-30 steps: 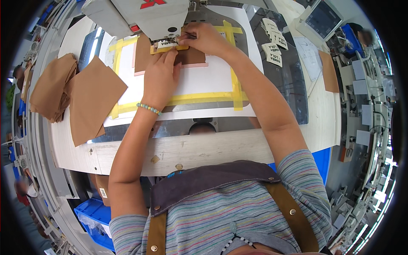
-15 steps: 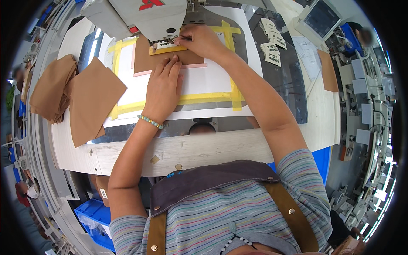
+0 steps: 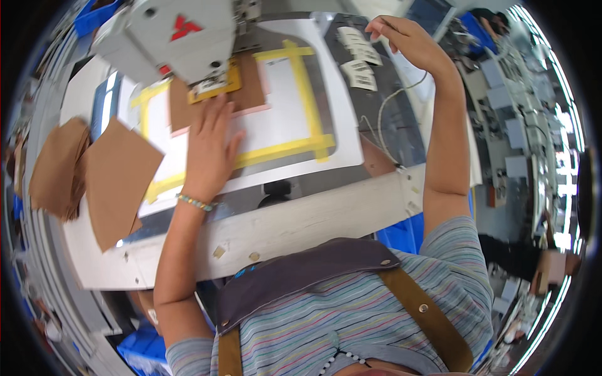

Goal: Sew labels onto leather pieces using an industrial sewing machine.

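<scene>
My left hand lies flat, fingers stretched and slightly apart. Its fingertips touch the front of a yellow frame on a brown fabric piece under the sewing machine head. Inside the frame a white label shows in part. My right hand is raised at the far right, beyond several loose white labels. Its thumb and fingers are bent together in a pinch; a thin dark thing seems to sit there, too blurred to name.
Yellow tape borders a white sheet on the worktable. At the left lie a stack of brown fabric pieces and a looser brown piece. A pale cord loops at the right, near a monitor.
My right hand has left the machine's needle area and swung right, past the loose labels. My left hand stays on the work by the frame. The whole view has tilted and shifted.
</scene>
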`<state>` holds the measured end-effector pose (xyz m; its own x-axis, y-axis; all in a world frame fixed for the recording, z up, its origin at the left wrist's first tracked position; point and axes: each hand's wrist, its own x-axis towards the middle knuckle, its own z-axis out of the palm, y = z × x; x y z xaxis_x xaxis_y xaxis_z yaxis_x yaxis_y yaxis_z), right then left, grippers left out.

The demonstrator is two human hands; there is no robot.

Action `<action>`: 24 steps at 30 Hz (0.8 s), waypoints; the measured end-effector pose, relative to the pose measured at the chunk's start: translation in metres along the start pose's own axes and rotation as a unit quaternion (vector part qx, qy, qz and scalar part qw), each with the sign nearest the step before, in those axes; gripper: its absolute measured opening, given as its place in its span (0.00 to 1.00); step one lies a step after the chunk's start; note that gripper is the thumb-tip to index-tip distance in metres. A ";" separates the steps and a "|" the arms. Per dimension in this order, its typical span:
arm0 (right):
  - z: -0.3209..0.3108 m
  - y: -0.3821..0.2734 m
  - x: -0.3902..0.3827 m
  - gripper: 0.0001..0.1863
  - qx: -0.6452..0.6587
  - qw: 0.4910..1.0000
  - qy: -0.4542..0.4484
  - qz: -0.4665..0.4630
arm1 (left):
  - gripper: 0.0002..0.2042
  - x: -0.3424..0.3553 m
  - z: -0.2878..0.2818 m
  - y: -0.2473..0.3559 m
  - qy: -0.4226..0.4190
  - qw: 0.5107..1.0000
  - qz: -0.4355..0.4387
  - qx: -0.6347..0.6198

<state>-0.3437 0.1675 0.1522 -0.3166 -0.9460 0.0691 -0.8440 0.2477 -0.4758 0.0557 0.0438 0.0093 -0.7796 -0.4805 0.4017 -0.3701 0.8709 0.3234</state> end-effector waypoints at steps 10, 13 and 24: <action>-0.001 0.198 -0.026 0.16 -0.436 0.883 0.164 0.052 | 0.29 0.003 0.013 -0.010 -0.056 0.996 0.004 0.070; 0.014 0.214 -0.016 0.15 -0.463 0.865 0.158 0.112 | 0.28 0.002 0.008 -0.005 -0.074 0.995 -0.003 0.073; 0.044 0.264 0.032 0.20 -0.353 0.882 0.197 0.243 | 0.19 -0.043 -0.042 0.028 -0.019 0.995 -0.082 -0.061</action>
<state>-0.5576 0.1932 -0.0102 -0.7237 -0.5804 0.3734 -0.5825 0.8039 0.1205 0.1002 0.0843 0.0369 -0.7332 -0.6083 0.3038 -0.4313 0.7615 0.4837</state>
